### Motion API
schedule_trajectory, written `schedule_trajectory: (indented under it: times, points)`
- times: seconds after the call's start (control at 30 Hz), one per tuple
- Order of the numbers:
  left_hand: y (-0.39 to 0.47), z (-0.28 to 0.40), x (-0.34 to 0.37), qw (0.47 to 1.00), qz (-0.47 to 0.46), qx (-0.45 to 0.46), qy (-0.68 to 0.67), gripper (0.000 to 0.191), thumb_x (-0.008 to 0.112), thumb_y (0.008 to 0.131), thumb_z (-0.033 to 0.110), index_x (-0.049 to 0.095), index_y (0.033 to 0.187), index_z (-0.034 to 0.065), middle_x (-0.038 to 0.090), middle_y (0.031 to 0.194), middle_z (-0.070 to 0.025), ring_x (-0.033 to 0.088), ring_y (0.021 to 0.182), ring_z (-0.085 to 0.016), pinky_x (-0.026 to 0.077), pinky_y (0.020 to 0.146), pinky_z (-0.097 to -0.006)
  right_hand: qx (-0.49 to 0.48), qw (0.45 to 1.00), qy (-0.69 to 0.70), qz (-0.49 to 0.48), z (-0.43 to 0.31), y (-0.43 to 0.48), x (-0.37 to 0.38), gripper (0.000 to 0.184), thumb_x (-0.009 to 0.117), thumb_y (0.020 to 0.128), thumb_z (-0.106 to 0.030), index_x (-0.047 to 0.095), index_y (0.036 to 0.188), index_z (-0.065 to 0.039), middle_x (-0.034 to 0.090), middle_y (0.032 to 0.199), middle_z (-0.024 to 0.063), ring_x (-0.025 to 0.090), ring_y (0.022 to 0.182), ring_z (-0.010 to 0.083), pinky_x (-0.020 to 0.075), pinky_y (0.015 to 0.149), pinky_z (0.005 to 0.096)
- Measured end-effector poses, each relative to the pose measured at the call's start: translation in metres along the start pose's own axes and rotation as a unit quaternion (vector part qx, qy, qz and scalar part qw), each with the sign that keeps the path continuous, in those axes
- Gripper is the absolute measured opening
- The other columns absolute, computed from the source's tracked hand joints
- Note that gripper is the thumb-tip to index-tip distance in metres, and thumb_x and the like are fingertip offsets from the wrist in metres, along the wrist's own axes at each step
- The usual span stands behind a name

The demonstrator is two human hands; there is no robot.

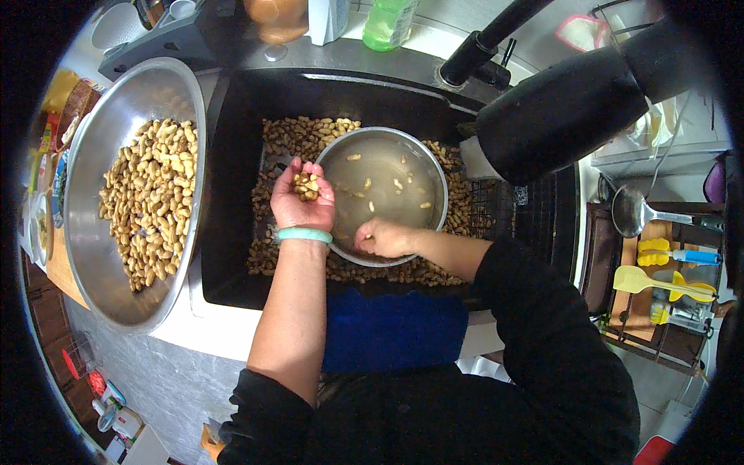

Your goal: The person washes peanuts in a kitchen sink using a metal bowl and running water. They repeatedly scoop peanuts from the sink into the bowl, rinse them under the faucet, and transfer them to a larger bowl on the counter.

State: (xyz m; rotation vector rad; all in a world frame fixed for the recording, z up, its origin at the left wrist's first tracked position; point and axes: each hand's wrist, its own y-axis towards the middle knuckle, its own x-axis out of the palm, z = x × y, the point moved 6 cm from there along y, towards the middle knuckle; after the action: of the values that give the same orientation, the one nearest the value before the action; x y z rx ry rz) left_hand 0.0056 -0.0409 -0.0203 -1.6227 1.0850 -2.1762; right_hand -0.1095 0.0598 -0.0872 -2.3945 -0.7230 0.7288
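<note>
Several unshelled peanuts [306, 186] rest in the cupped palm of my left hand [303, 200], which is held at the left rim of a round metal basin [440, 174]. A pale green bangle [304, 234] circles that wrist. My right hand [383, 238] is over the near part of the basin, fingertips pinched around what looks like a peanut. A few peanuts [398, 185] float in the basin's cloudy water. The basin stands in a black sink [232, 244], with many more peanuts [311, 133] spread around and beneath it.
A large steel bowl [93, 273] of peanuts stands tilted left of the sink. The black faucet [564, 110] reaches in at the upper right. A wire rack [485, 203] lies at the sink's right side. A dark blue cloth [395, 331] hangs over the front edge. Bottles [389, 23] line the back.
</note>
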Motion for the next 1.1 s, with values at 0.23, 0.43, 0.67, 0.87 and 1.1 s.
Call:
schedule_trajectory:
  times: [0.23,0.43,0.67,0.87,1.1]
  points:
    - [0.003,-0.006,-0.004,0.999,-0.024,-0.027,0.017,0.015,0.05,0.084,0.019,0.059,0.086,0.0064,0.06,0.08,-0.0065,0.06,0.075,-0.02,0.051,0.061,-0.0296,0.017,0.883,0.46,0.094,-0.047,-0.027,-0.09,0.017,0.046,0.09,-0.013,0.054,0.103,-0.004,0.055,0.075,0.0038,0.05,0.062,0.0088,0.0398,0.048,0.0207]
    - [-0.008,-0.032,-0.001,0.993,-0.009,-0.095,0.067,0.024,0.043,0.087,0.027,0.059,0.089,0.0087,0.06,0.085,-0.0069,0.058,0.083,-0.022,0.05,0.074,-0.0359,-0.204,0.765,0.58,0.191,-0.102,-0.027,-0.096,0.016,0.045,0.09,-0.014,0.055,0.094,-0.001,0.06,0.084,0.0094,0.056,0.077,0.0148,0.0454,0.065,0.0244]
    - [0.001,-0.033,-0.005,0.988,-0.101,-0.119,0.014,0.023,0.048,0.086,0.028,0.061,0.09,0.0089,0.063,0.09,-0.0051,0.058,0.086,-0.02,0.048,0.074,-0.0345,-0.321,0.887,0.221,0.247,-0.141,-0.047,-0.079,0.035,0.044,0.092,-0.021,0.066,0.076,0.001,0.053,0.12,0.0194,0.053,0.106,0.0213,0.0392,0.091,0.0319]
    - [-0.012,-0.031,0.007,0.991,-0.047,-0.121,0.022,0.023,0.051,0.084,0.028,0.063,0.085,0.009,0.063,0.084,-0.0042,0.06,0.079,-0.019,0.05,0.068,-0.031,-0.393,0.828,0.298,0.267,-0.134,-0.047,-0.1,0.032,0.042,0.094,-0.02,0.062,0.087,0.003,0.05,0.124,0.0183,0.051,0.11,0.0221,0.0383,0.093,0.0324]
    - [-0.009,0.001,0.003,1.0,0.011,0.012,-0.007,0.019,0.051,0.083,0.027,0.058,0.078,0.0105,0.059,0.072,-0.0014,0.058,0.065,-0.014,0.046,0.053,-0.024,-0.018,0.939,-0.214,0.267,-0.044,-0.042,-0.134,0.05,0.062,0.079,-0.019,0.045,0.122,0.001,0.048,0.125,0.0193,0.054,0.105,0.0283,0.0422,0.092,0.0369]
